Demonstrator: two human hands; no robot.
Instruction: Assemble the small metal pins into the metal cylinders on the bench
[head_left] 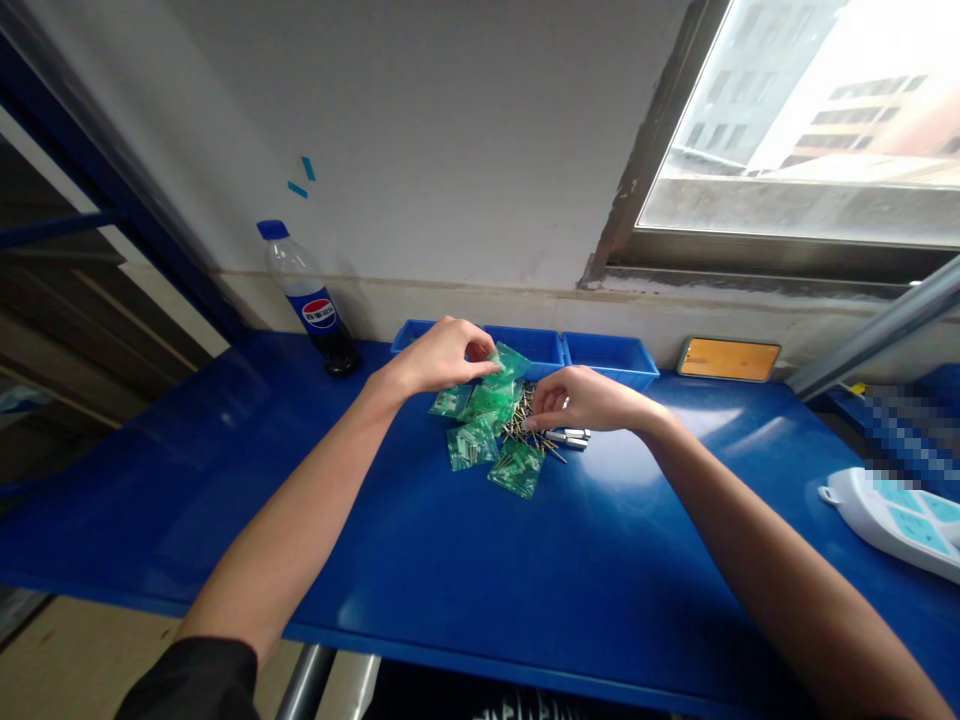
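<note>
My left hand (459, 352) pinches a green plastic bag (511, 360) between thumb and fingertips, above a pile of similar bags. Several small green bags (471, 445) with screws and pale pieces inside lie below it on the blue table. My right hand (574, 400) hovers at the right side of a heap of loose screws (519, 420), its fingers curled in. Whether those fingers hold a screw is hidden. Beside the heap, partly beneath my right hand, are some silvery metal pieces (576, 438).
Blue plastic bins (611, 360) stand in a row against the wall behind the pile. A cola bottle (319, 310) is at the back left. A phone (729, 360) leans on the wall at the right, and a white power strip (892, 520) lies near the right edge of the blue table (465, 570).
</note>
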